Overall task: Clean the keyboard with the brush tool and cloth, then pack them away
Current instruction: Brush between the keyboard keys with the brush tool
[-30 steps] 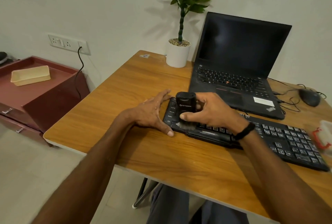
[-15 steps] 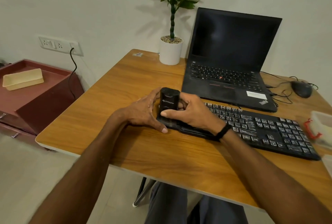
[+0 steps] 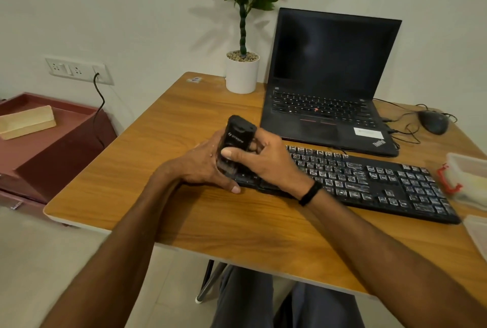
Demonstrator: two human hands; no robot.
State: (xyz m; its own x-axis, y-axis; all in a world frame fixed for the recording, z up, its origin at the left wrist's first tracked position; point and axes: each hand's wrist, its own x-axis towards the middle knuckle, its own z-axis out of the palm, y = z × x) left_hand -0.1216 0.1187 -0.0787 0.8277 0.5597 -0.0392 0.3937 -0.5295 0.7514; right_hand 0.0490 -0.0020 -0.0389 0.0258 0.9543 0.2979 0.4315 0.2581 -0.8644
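I see the brush tool [image 3: 238, 143], a black, blocky thing with pale lettering down its face, standing nearly upright and tilted a little to the left over the left end of the keyboard [image 3: 369, 182]. Its lower end sits against the leftmost keys; motion blur hides any bristles from me. The keyboard is a black full-size board with white-lettered keys, lying flat on the wooden desk and angled so its right end runs toward the near right. Its left edge is partly covered. I cannot make out the cloth for certain anywhere in my view.
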